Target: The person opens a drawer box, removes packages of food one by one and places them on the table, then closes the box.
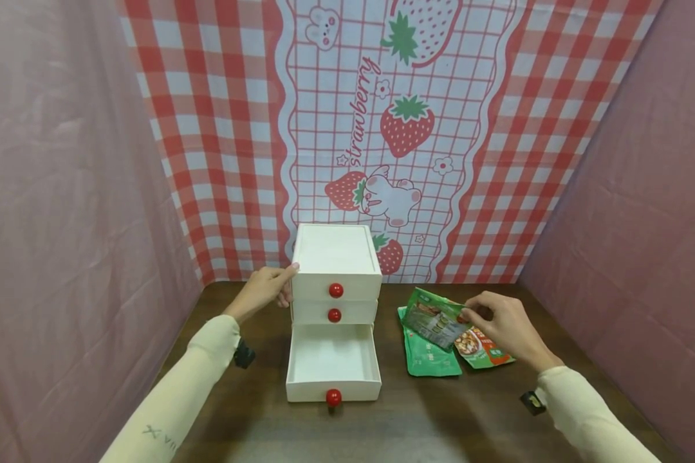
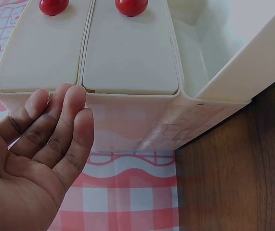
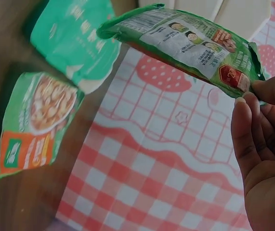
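Observation:
A small white drawer unit (image 1: 336, 247) with red knobs stands on the table. Its bottom drawer (image 1: 307, 391) is pulled out and holds nothing; the two upper drawers are closed. My left hand (image 1: 260, 292) touches the unit's left side, thumb at the top edge. In the left wrist view its fingers (image 2: 74, 113) lie loosely bent against the side wall. With thumb and fingertips, my right hand (image 1: 506, 325) pinches a green food packet (image 1: 437, 321) by one end. The right wrist view shows the packet (image 3: 195, 45) raised and tilted, its printed back visible.
On the table, right of the drawer unit, lie a teal pouch (image 1: 434, 360) and a green-and-orange food packet (image 1: 486, 350), partly beneath the held one. A strawberry-print checked cloth (image 1: 347, 128) hangs behind. Pink curtains (image 1: 81, 225) close off both sides.

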The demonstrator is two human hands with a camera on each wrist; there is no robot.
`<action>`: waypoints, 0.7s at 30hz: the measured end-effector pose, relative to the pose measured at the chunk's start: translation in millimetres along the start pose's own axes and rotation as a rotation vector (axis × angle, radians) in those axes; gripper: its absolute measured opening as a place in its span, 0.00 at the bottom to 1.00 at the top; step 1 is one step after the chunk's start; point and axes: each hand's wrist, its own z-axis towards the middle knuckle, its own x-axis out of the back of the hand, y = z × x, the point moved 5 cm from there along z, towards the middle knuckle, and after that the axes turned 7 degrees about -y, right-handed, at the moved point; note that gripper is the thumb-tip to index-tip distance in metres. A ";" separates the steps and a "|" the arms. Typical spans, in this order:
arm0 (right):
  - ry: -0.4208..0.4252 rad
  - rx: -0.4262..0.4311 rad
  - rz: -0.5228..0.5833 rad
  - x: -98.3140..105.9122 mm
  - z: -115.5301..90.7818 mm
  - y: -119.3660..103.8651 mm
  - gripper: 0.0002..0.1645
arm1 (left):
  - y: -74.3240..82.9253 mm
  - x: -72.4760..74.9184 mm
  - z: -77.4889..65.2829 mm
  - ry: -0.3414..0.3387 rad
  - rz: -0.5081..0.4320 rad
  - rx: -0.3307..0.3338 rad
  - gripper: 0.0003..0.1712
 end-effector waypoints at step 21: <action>-0.001 -0.152 -0.028 11.9 -28.0 52.7 0.02 | 0.9 0.0 0.5 0.003 0.011 0.006 0.41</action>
